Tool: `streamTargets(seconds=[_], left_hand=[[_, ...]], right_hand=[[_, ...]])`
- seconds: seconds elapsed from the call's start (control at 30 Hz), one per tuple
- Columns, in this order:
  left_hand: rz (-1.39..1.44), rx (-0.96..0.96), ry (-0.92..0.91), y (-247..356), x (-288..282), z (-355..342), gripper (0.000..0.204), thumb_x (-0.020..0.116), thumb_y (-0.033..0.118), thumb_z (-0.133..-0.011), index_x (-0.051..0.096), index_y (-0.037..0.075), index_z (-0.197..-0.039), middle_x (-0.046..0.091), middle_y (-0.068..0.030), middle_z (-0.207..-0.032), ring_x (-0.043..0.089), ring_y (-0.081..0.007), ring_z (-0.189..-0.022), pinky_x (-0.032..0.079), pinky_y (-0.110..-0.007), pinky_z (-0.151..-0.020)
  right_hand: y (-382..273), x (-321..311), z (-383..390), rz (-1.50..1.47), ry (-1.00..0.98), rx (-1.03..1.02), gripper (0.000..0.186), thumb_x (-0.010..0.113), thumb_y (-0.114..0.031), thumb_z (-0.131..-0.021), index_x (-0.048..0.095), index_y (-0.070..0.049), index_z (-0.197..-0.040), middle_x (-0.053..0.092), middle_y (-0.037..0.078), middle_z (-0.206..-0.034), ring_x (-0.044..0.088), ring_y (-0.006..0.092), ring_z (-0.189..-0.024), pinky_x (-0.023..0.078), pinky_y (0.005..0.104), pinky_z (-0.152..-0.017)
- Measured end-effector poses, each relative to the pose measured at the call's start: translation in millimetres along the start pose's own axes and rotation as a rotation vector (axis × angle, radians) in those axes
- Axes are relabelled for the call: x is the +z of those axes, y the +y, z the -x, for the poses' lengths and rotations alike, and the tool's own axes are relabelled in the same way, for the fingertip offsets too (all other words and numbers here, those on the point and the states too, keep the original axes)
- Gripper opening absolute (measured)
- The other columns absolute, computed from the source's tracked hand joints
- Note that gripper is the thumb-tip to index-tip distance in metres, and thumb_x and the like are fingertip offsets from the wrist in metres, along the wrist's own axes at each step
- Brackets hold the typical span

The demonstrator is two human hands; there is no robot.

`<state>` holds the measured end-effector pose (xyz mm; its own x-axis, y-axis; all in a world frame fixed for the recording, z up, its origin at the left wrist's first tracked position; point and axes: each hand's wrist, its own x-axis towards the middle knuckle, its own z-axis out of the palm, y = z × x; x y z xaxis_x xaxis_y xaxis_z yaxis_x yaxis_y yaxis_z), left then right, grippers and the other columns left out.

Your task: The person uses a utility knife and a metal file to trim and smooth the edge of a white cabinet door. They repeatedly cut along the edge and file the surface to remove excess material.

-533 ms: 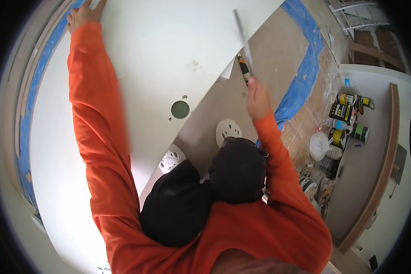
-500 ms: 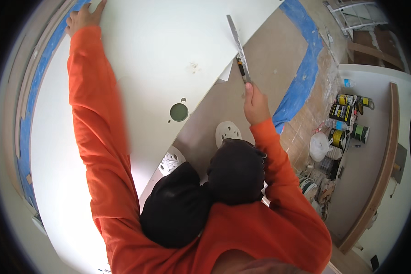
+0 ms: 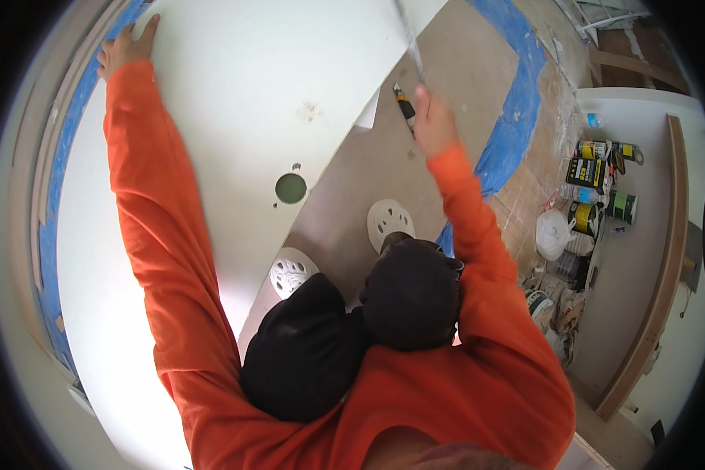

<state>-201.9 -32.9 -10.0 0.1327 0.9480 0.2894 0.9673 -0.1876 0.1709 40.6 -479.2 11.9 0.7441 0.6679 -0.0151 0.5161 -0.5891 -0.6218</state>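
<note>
A large white panel [image 3: 251, 86], which looks like a door, slants across the left and middle of the view. It has a round hole [image 3: 291, 188] near its right edge, with small holes beside it. My left hand [image 3: 128, 48] rests on the panel's far left edge, fingers spread. My right hand [image 3: 434, 121] is closed round the near end of a long, thin, flat metal tool [image 3: 410, 37], perhaps a file. The tool crosses the panel's right edge, blurred by motion, its far end out of view. On the floor beside that hand lies a black and yellow tool [image 3: 403, 106], probably a utility knife.
Brown sheeting [image 3: 478, 86] covers the floor, edged with blue tape [image 3: 525, 86]. My white clogs [image 3: 389, 223] stand beside the panel. Cans [image 3: 623, 205], bottles and a white bag [image 3: 553, 235] crowd the right, next to a white panel with a wooden edge [image 3: 652, 313].
My right hand has pushed forward, away from me, carrying the metal tool farther along the panel's edge. My left hand stays on the panel's far edge. The view has shifted slightly.
</note>
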Motion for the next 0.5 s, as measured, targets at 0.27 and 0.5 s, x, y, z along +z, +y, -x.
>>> streamTargets(seconds=[0.27,0.5], left_hand=[[0.002,0.021,0.010,-16.7,19.6,-33.1,0.086,0.046,0.087,-0.070,0.054,0.030,-0.135,0.049,-0.0170,-0.139,0.044,-0.0344,-0.130,0.030,-0.050,-0.109],[0.176,-0.060,-0.155,-37.1,14.6,-52.8,0.087,0.055,0.085,-0.065,0.060,0.027,-0.129,0.059,-0.0130,-0.130,0.055,-0.0305,-0.120,0.042,-0.043,-0.103]], right_hand=[[9.1,-3.7,-34.3,-0.010,0.092,0.012,0.044,0.043,-0.040,-0.100,0.060,0.000,-0.095,0.062,0.028,-0.085,0.057,0.0491,-0.085,0.047,0.0492,-0.072],[102.2,-4.6,96.4,-0.202,0.222,0.395,0.035,0.047,-0.038,-0.096,0.054,-0.004,-0.096,0.065,0.025,-0.081,0.061,0.0461,-0.081,0.047,0.0519,-0.074]])
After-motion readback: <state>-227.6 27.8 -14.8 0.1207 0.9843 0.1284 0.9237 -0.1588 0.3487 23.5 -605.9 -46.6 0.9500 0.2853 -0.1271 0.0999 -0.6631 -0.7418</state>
